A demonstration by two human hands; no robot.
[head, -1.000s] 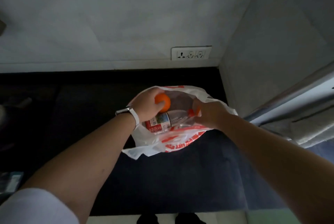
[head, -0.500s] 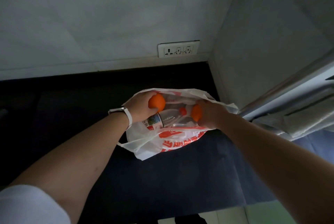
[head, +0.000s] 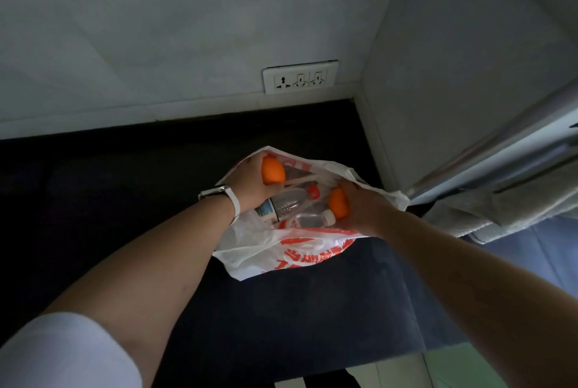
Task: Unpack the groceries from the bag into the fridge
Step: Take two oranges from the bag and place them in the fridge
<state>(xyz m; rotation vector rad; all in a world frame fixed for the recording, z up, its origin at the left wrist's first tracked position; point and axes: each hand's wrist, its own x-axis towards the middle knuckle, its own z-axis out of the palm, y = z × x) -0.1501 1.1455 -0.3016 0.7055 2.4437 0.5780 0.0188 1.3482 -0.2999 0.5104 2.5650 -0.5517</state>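
A white plastic bag with red print [head: 300, 254] lies open on a dark blue seat. My left hand [head: 250, 182], with a white watch on the wrist, is closed around an orange [head: 272, 171] at the bag's far rim. My right hand [head: 359, 207] grips a second orange [head: 338, 206] at the bag's right side. Between my hands, inside the bag, lie two clear plastic bottles: one with a red cap [head: 292, 201] and one with a white cap [head: 312, 218].
The dark blue seat [head: 312, 309] runs to a white wall with a socket plate [head: 300, 76]. A grey-white panel [head: 453, 90] stands at the right, with a metal edge and grey fabric [head: 506, 200] below it. Pale floor shows at the bottom.
Both oranges have come further out of the bag. My left hand has lifted its orange toward the far rim, and more of the right orange shows.
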